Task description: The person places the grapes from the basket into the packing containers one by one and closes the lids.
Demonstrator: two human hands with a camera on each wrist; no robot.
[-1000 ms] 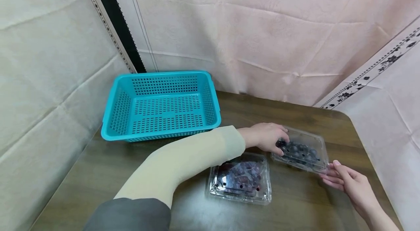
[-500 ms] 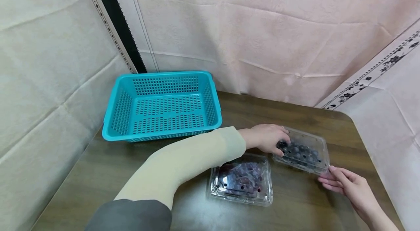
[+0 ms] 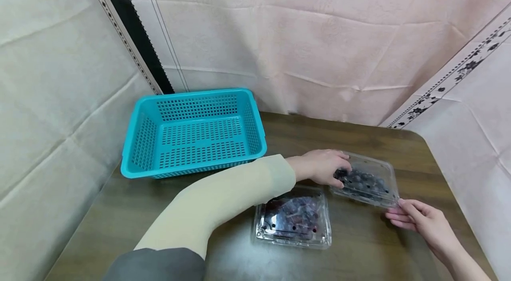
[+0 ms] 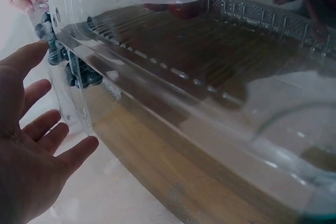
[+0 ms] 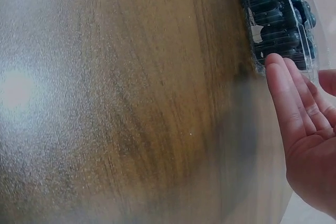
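A clear plastic clamshell point(image 3: 369, 185) of dark round fruit lies at the right of the table, between both hands. My left hand point(image 3: 321, 168) reaches across and grips its left end, thumb on the near side and fingers curled over the lid. In the left wrist view, that hand's fingers are spread beside the clear plastic. My right hand point(image 3: 425, 223) pinches the near right corner, thumb on top and fingers below. Dark fruit point(image 5: 275, 19) shows through the clamshell wall in the right wrist view. Under my left forearm sits a second clamshell point(image 3: 293, 236) with purplish fruit.
A turquoise plastic basket point(image 3: 195, 168) with perforated walls stands at the back left of the brown wooden table point(image 3: 239, 254). Pale cloth point(image 3: 319, 50) hangs behind and along both sides.
My right thumb has come down onto the clamshell's corner. The left hand keeps its place at the other end. The head view has shifted slightly.
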